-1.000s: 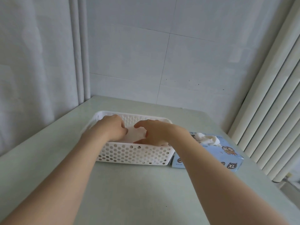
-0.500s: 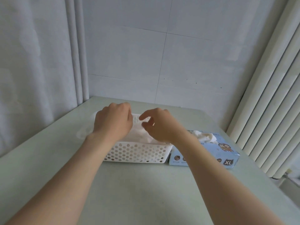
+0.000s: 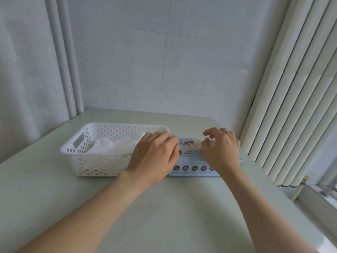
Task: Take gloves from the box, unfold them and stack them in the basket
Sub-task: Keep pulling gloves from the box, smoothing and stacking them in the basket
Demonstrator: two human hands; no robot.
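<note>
A white perforated basket stands on the table at the left, with a flat stack of white gloves inside. Right beside it lies the light blue glove box, and a white glove pokes out of its top opening. My left hand lies over the left end of the box with relaxed fingers, next to the basket's right wall. My right hand hovers over the opening with curled fingers, thumb and forefinger close to the glove. Whether they pinch it is hidden.
The pale green table ends at a tiled wall behind. A curtain hangs at the left. Vertical blinds and a window sill stand close on the right of the box.
Both hands have left the basket and moved right to the glove box. The glove they were smoothing now lies in the basket. The view has turned right.
</note>
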